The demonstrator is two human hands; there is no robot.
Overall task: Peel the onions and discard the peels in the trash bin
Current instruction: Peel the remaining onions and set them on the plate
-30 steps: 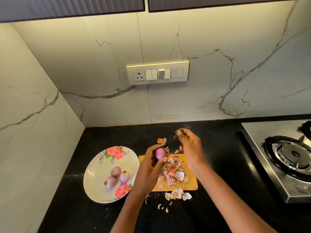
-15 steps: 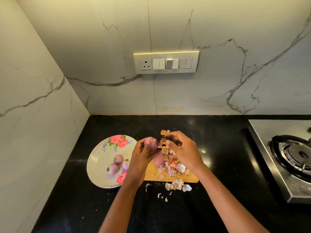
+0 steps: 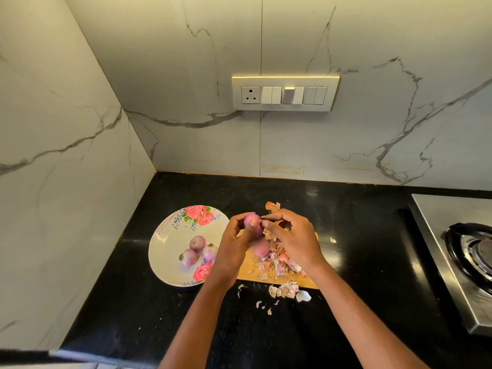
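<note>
**At the corner counter: an onion held between two hands**

On the black countertop [image 3: 359, 222], farthest left, sits a white floral plate [image 3: 170, 243] with three small onions [image 3: 197, 243] clustered near its right side. Just right of it, the left hand [image 3: 234, 249] curls its fingers and thumb round a purple onion [image 3: 253, 226], lifted above the near-left end of a wooden cutting board [image 3: 249, 272]. The right hand [image 3: 292, 235] meets that onion from the right, fingertips pinching at its skin. Below the hands another onion [image 3: 259, 247] lies on the board, beside a heap of peels [image 3: 279, 262]. More peel scraps [image 3: 286, 290] lie on the counter off the board's near edge. Far right stands a steel gas stove [image 3: 452, 235]. On the marble wall above is a switch panel [image 3: 285, 93].
</note>
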